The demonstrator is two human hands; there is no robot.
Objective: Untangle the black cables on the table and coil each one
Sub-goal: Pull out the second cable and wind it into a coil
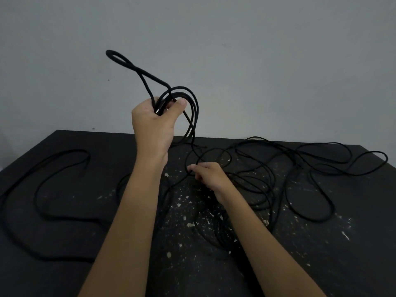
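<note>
Left hand (153,116) grips gathered loops (188,108) of limp, light black cable at frame centre; right hand (205,172) pinches a strand from the tangle (267,168) on the counter (64,275). Best grasped near crossings.

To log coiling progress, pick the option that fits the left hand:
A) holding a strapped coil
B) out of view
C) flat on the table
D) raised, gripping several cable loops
D: the left hand is lifted in front of the wall, fingers curled round a bunch of black cable loops, while the right hand pinches a cable strand low over the table.
</note>
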